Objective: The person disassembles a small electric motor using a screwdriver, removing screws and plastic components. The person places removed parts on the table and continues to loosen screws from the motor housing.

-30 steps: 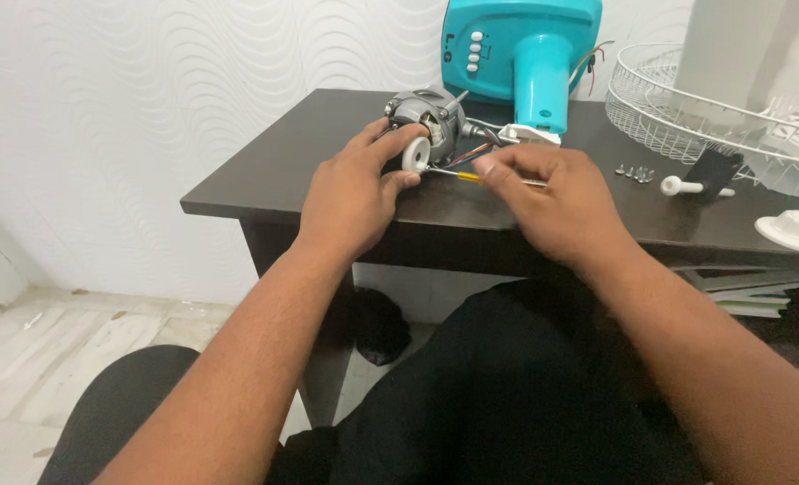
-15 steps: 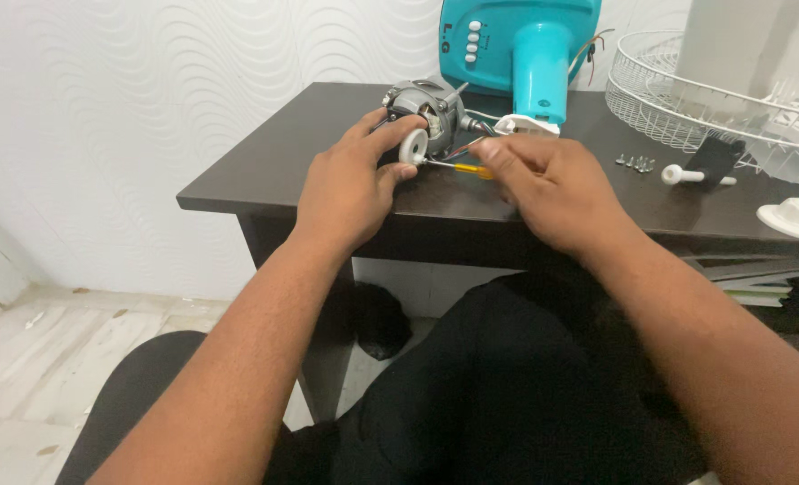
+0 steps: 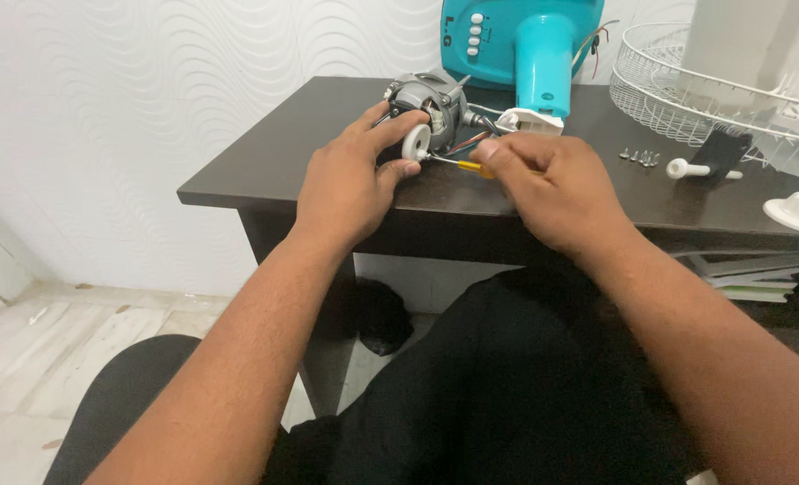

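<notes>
Your L hand (image 3: 350, 184) pinches the white round knob (image 3: 415, 142) on the grey motor (image 3: 431, 106), thumb under, index over; your R hand (image 3: 543, 184) is closed on a yellow-handled screwdriver (image 3: 460, 165), tip at the knob. Motor sits on the dark table (image 3: 264, 162), far-centre, w/ teal fan housing (image 3: 529, 40) just behind. To the right: loose screws (image 3: 640, 157), white wire guard (image 3: 714, 85).

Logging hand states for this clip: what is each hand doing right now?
Left hand: closed on the grey metal fan motor, thumb by its white round knob.
Right hand: closed on a yellow-handled screwdriver.
</notes>
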